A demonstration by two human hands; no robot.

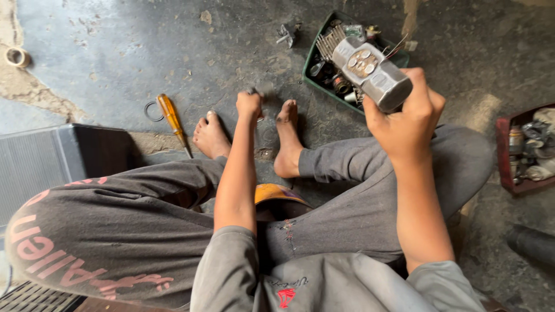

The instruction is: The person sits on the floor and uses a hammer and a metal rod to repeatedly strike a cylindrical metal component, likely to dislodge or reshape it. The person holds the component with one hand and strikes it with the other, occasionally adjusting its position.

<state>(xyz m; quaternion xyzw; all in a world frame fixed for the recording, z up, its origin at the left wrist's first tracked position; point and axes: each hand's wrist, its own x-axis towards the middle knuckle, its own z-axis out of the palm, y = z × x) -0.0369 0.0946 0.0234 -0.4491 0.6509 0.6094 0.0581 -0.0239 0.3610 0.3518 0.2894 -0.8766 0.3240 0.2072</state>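
Item: grey metal engine part [370,72], cast, blocky with faceted sides and a rounded end. Its upper face carries a round recess with several pale, tan-coloured discs set in it. The surface is dull silver, smudged, with brighter worn edges. A row of thin cooling fins shows at its far end.

Position: raised in the air above the person's right knee, tilted, in front of the green tray [309,72]. Not touching the floor.

Right hand [404,124]: wrapped around the near end of the engine part, fingers closed firmly on it, back of the hand to the camera.

Left hand [250,104]: stretched down to the concrete floor [115,52] between the bare feet, fingers curled around something small and dark; what it is cannot be told.

Surroundings: green tray filled with small metal parts, on the floor just beyond the right foot. Orange-handled screwdriver [171,118] lying beside the left foot, with a dark rubber ring [152,111] touching its handle. Red tray [523,150] of parts at the right edge. Roll of tape [17,56] at far left. Small metal piece [287,34] near the green tray. Dark ribbed box [52,162] by the left knee.
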